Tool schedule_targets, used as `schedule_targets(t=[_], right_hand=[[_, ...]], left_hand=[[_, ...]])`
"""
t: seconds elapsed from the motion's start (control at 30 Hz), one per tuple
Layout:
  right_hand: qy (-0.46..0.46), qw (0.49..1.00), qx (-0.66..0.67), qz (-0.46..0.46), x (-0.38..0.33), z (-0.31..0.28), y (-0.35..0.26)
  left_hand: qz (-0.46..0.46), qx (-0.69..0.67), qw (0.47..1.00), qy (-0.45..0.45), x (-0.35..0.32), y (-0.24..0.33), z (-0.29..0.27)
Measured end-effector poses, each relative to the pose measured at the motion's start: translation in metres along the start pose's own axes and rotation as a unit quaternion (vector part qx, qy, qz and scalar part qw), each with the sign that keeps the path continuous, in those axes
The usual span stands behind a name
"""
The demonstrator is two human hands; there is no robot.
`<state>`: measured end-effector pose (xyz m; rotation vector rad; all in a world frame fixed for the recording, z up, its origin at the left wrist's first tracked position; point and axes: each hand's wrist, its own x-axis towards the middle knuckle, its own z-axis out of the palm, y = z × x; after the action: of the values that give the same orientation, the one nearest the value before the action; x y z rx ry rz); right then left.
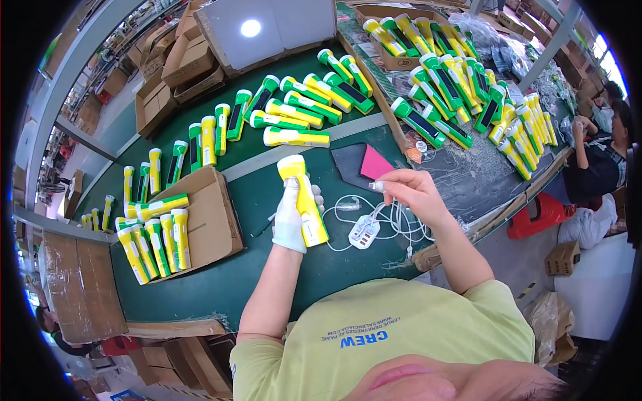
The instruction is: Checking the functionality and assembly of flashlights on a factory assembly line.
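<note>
My left hand (289,217), in a white glove, is closed around a yellow and green flashlight (309,207) that tilts with its pale head away from me. Bare and raised to the right, my right hand (414,192) pinches a small white cable plug (378,186) between thumb and fingers. Plug and flashlight are apart. Below the right hand, a white multi-port USB hub (364,232) lies on the green table among looped white cables (404,224). A black and pink pad (376,162) lies just beyond the plug.
Rows of flashlights (294,113) lie across the table's far side. At left, a cardboard tray (224,217) holds several more. Another pile of flashlights (461,93) covers the right bench, beside a full cardboard box (400,63). A white board (281,33) with a light spot stands behind. A person (602,150) sits at far right.
</note>
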<state>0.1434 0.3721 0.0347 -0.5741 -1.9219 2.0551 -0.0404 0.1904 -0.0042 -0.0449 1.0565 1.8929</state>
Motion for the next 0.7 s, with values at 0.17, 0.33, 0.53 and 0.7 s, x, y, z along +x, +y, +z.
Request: schedule_targets(t=[0.17, 0.33, 0.53, 0.7], right_hand=[[-0.002, 0.984, -0.111, -0.138, -0.006, 0.044, 0.002], [-0.002, 0.759, -0.484, -0.435, 0.009, 0.08, 0.005], [-0.062, 0.798, -0.41, -0.437, 0.026, 0.08, 0.002], [-0.231, 0.805, -0.421, -0.348, -0.012, 0.082, 0.032]], left_hand=[[0.002, 0.001, 1.0, -0.018, -0.008, -0.01, 0.0], [0.089, 0.116, 0.988, -0.043, -0.001, -0.018, 0.005], [0.231, 0.233, 0.942, -0.074, -0.012, 0.001, 0.023], [0.229, 0.11, 0.952, -0.17, -0.01, 0.015, 0.024]])
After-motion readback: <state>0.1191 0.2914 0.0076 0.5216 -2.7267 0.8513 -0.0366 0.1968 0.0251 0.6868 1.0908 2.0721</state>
